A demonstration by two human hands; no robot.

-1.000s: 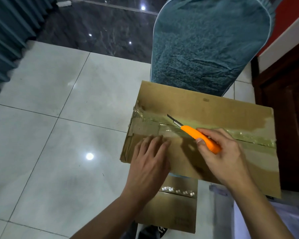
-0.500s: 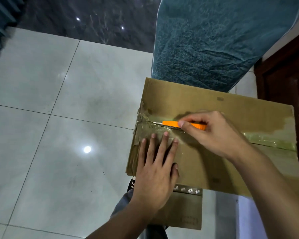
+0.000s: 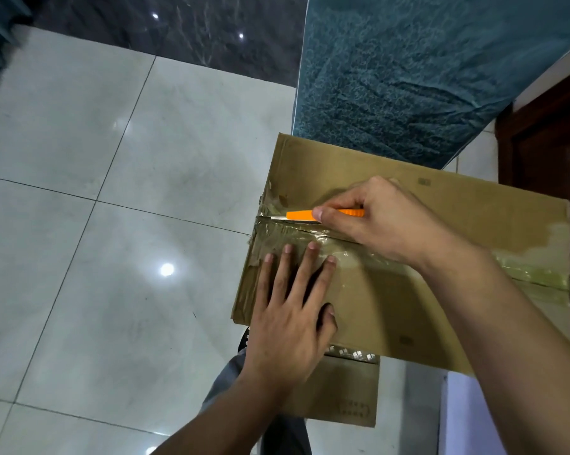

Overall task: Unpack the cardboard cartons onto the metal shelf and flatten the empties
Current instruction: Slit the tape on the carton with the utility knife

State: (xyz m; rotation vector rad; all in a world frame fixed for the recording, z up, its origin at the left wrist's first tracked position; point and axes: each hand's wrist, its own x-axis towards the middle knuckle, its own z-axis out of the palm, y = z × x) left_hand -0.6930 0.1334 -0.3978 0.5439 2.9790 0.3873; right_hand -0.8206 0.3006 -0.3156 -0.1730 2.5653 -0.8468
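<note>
A brown cardboard carton (image 3: 447, 224) lies closed in front of me, its top seam covered with clear tape (image 3: 533, 270). My right hand (image 3: 385, 221) grips an orange utility knife (image 3: 305, 214), whose blade lies on the tape seam near the carton's left edge. My left hand (image 3: 290, 323) presses flat on the near flap with fingers spread, just below the knife. A smaller cardboard carton (image 3: 346, 392) sits lower down, partly hidden under the big one.
A teal fabric-covered panel (image 3: 424, 70) stands behind the carton. Dark wooden furniture (image 3: 546, 142) is at the right edge. White floor tiles (image 3: 112, 224) spread to the left, with dark marble flooring (image 3: 178, 31) beyond. My grey trouser leg (image 3: 231, 379) shows below.
My right hand swung the knife from pointing up-left to lying along the seam and slid it left to the carton's edge. My left hand spread flat and stayed on the flap.
</note>
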